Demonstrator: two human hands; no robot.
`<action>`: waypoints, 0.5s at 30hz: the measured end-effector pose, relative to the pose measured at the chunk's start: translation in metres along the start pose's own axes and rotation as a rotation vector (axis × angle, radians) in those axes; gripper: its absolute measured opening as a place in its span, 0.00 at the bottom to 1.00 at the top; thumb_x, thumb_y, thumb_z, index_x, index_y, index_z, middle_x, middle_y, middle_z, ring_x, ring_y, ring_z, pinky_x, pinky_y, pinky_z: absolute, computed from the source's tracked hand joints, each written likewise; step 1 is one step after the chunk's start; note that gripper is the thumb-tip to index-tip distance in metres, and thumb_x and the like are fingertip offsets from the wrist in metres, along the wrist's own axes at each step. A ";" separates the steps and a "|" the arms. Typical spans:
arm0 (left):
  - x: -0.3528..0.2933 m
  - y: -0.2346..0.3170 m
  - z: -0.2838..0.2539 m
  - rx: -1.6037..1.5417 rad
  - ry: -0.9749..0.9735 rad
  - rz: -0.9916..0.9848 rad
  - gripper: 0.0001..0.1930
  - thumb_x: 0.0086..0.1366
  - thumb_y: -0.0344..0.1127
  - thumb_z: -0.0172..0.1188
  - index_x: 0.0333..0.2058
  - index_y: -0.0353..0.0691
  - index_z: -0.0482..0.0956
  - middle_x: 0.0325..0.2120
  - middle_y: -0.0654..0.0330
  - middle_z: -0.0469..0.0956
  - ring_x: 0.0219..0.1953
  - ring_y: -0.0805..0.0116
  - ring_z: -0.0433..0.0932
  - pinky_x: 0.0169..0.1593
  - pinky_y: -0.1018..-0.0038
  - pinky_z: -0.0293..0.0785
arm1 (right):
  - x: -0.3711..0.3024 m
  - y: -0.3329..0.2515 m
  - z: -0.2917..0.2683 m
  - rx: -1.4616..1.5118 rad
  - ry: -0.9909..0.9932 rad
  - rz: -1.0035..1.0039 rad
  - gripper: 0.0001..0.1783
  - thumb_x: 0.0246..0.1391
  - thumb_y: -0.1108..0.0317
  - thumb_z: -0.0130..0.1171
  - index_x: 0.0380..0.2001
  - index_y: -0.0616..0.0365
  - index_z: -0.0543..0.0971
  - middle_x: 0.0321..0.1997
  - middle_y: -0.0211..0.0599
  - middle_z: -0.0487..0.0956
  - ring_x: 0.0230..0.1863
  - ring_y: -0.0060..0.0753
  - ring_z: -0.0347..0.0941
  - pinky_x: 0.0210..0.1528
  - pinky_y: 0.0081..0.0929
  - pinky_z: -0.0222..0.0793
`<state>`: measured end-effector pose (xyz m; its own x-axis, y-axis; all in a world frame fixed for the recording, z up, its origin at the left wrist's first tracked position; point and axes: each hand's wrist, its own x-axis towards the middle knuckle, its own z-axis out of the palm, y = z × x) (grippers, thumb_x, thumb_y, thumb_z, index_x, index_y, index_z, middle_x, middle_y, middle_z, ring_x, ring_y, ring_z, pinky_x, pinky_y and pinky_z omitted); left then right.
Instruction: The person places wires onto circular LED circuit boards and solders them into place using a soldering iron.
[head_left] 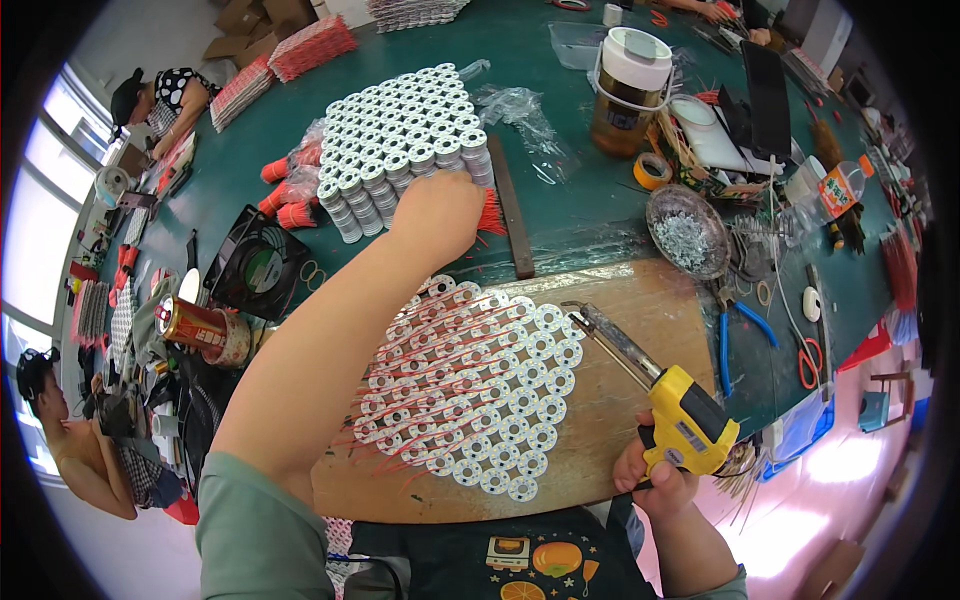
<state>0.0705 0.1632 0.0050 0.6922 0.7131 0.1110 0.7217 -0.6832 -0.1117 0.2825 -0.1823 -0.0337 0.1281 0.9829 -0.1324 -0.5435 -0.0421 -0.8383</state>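
My right hand point(665, 488) is closed around the grip of a yellow and black soldering gun point(690, 425). Its thin metal tip points at a panel of round white circuit boards point(515, 425), close to the panel's right edge. Red wires lie in rows across much of that panel. My left hand point(438, 212) reaches forward, its fingers curled, against the front of a tall stack of similar panels point(405, 130). Just to its right are the ends of a bunch of red wires point(490, 215). Its fingertips, and whatever they pinch, are hidden.
A wooden board point(650, 300) lies under the panel. A metal bar point(512, 215) is beyond it. To the right are a bowl of scraps point(690, 232), blue-handled pliers point(745, 325) and a lidded jar point(630, 95). A black fan point(258, 262) stands left. Other people sit farther left.
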 end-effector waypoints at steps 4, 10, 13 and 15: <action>0.007 0.000 -0.001 0.054 -0.052 0.034 0.07 0.59 0.29 0.60 0.33 0.39 0.87 0.37 0.53 0.84 0.43 0.56 0.84 0.45 0.60 0.80 | 0.000 -0.001 0.001 0.009 -0.007 0.010 0.46 0.51 0.51 0.73 0.65 0.65 0.64 0.24 0.33 0.72 0.21 0.32 0.70 0.23 0.31 0.66; 0.010 0.002 0.002 0.065 -0.007 0.052 0.08 0.60 0.31 0.60 0.33 0.37 0.86 0.35 0.53 0.84 0.42 0.55 0.84 0.44 0.59 0.80 | 0.002 -0.005 0.004 0.008 -0.004 0.033 0.47 0.51 0.51 0.74 0.65 0.66 0.64 0.23 0.32 0.71 0.21 0.31 0.70 0.23 0.31 0.66; 0.006 -0.003 0.002 0.051 0.000 0.071 0.08 0.59 0.33 0.61 0.33 0.38 0.86 0.35 0.53 0.84 0.41 0.53 0.83 0.44 0.57 0.80 | 0.002 -0.005 0.004 0.004 -0.007 0.029 0.47 0.51 0.51 0.74 0.65 0.66 0.64 0.24 0.32 0.71 0.21 0.31 0.69 0.24 0.30 0.66; 0.000 -0.006 0.004 -0.073 0.129 0.097 0.06 0.53 0.34 0.63 0.28 0.39 0.82 0.32 0.54 0.80 0.39 0.52 0.80 0.42 0.56 0.78 | 0.002 -0.005 0.004 0.001 -0.009 0.028 0.47 0.51 0.51 0.73 0.64 0.66 0.64 0.24 0.32 0.71 0.20 0.31 0.69 0.24 0.30 0.66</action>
<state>0.0662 0.1685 0.0015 0.7502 0.6203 0.2292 0.6465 -0.7608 -0.0569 0.2816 -0.1797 -0.0277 0.1056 0.9829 -0.1509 -0.5473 -0.0693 -0.8340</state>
